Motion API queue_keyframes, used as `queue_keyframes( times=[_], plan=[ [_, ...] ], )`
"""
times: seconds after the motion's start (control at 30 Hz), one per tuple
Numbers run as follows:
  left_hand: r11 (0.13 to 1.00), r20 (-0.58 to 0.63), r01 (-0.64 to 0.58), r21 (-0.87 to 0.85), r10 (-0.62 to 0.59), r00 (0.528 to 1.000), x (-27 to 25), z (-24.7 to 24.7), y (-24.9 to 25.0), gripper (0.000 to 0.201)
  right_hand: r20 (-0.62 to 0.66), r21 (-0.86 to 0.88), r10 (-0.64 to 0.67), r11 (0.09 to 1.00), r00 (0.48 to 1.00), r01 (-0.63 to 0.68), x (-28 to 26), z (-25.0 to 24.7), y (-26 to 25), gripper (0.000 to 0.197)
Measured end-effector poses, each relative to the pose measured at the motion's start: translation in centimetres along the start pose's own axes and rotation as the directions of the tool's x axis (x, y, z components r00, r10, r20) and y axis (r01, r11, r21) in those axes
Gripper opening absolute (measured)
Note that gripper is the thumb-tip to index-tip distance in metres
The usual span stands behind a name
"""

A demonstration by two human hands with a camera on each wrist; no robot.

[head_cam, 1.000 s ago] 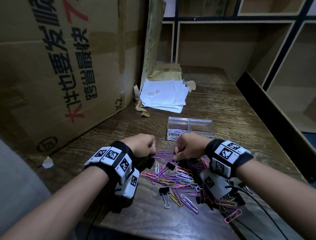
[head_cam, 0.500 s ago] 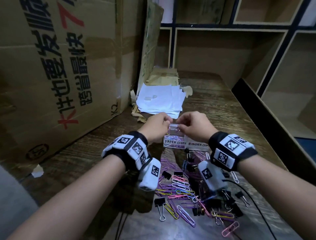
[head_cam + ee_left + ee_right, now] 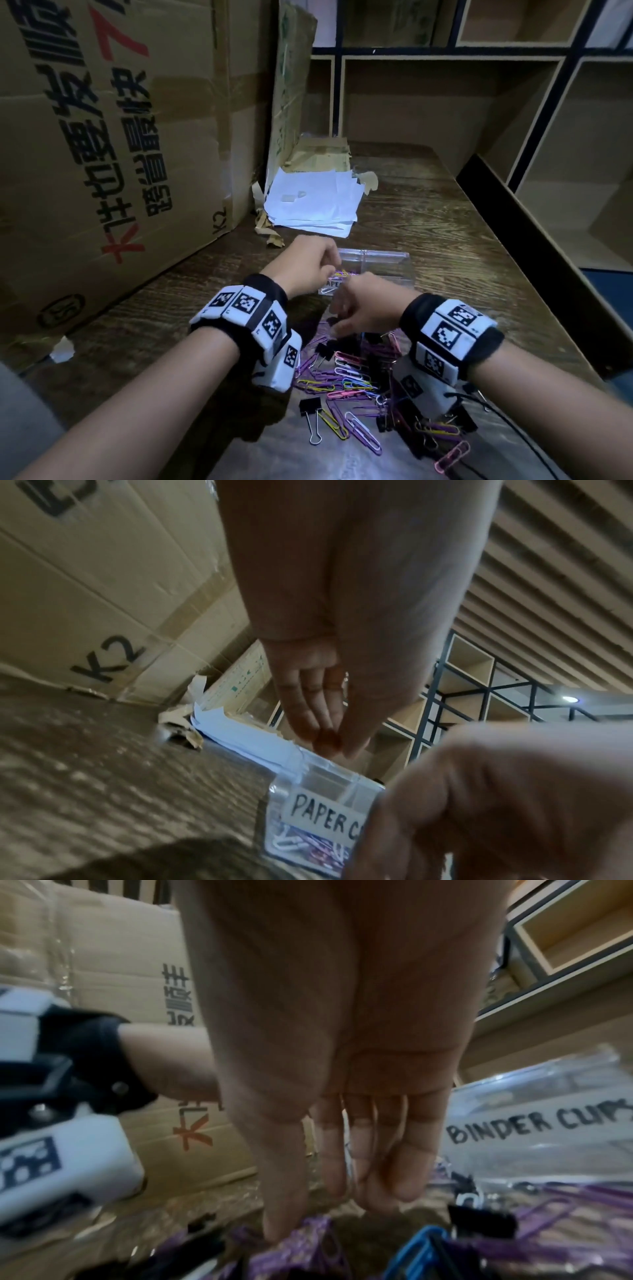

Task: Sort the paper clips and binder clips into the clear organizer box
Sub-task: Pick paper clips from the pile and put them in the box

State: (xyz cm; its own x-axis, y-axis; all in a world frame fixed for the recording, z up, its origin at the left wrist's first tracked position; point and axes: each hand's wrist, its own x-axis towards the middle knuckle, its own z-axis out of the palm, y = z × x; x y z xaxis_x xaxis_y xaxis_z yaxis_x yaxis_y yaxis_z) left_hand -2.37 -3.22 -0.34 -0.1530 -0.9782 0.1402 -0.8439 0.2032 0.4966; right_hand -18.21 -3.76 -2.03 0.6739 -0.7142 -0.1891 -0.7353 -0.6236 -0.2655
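Head view: two hands, left (image 3: 306,263) and right (image 3: 363,308), both slack-fingered, holding nothing, near one organizer box (image 3: 387,265).

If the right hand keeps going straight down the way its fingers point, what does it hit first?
Most likely the loose pile of clips on the table: the right hand hangs open, fingers aimed down at purple paper clips. The organizer box sits off to the side. Depth unclear.

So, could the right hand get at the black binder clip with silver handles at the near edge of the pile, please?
Probably yes: the right hand hovers open over the pile, and the black binder clip lies uncovered on the wooden table.
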Motion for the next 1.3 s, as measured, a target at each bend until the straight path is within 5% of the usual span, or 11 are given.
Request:
queue_keyframes(
  times=[0.13,0.3,0.63,0.87,1.0,1.3],
  plan=[
    [0.979,0.215,0.069,0.190,-0.110,0.970,-2.8,-0.9,-1.3,0.009,-0.010,-0.047,0.038,0.998,0.999,-0.039,1.6,1.9,-0.3,0.026],
    [0.965,0.317,0.131,0.227,-0.201,0.927,-4.3,0.7,-3.3,0.040,0.021,0.006,0.057,0.998,0.998,-0.057,1.6,2.0,-0.9,0.013],
    [0.981,0.348,0.083,0.176,-0.141,0.927,-4.6,1.5,-4.5,0.014,0.008,0.093,0.046,0.995,0.999,-0.046,0.6,1.6,-1.1,0.021],
    [0.996,0.190,0.068,0.054,-0.077,0.979,-4.9,-0.4,-5.2,0.008,0.014,0.055,0.029,0.998,0.999,-0.029,1.4,1.4,-1.7,0.045],
    [0.993,0.238,0.063,0.101,-0.086,0.967,-5.3,-2.1,-5.4,0.022,0.023,-0.010,0.013,1.000,1.000,-0.013,2.0,1.7,-2.1,0.026],
    [0.968,0.340,0.047,0.245,-0.131,0.931,-5.9,-0.7,-5.0,0.015,0.080,-0.083,0.020,0.996,0.997,-0.013,2.3,2.1,-1.9,0.016]
  ],
)
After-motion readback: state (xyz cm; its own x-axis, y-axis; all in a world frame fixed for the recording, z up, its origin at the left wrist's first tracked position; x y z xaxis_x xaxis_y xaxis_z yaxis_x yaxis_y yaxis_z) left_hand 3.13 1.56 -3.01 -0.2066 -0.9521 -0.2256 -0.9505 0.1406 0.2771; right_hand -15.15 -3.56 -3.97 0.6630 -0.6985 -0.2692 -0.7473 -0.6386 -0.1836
